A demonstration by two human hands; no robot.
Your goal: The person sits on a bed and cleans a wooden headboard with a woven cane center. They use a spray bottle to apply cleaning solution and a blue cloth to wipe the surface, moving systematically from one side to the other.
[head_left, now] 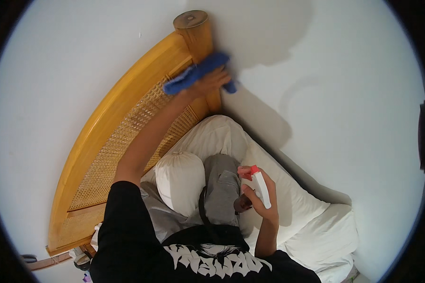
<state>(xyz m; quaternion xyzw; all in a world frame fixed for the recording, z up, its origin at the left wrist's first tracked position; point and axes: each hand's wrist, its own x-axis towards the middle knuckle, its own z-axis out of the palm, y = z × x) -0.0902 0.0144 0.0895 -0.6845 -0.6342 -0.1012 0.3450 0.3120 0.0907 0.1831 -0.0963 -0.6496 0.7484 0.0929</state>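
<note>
l hand (pixel 212 81): clamped on blue cloth (pixel 184 81), blurry, by far post (pixel 197 41)
r hand (pixel 258 202): clamped round spray btl (pixel 261 185), nearer, to right
cloth risk: may snag on cane panel (pixel 132 121) if loose edge drags
btl risk: accidental squirt if trigger's squeezed

– See anything soft down there?
– Can make out a rounded off-white fabric bolster (pixel 178 181), gathered at its top, with a large off-white cloth pillow (pixel 222 129) just beyond.
– And farther right?
– Notice a rumpled off-white pillow (pixel 323 236) near the smooth pale wall (pixel 354 104), plus a narrow dark object (pixel 423 137) at the far edge; can't tell its kind.
</note>
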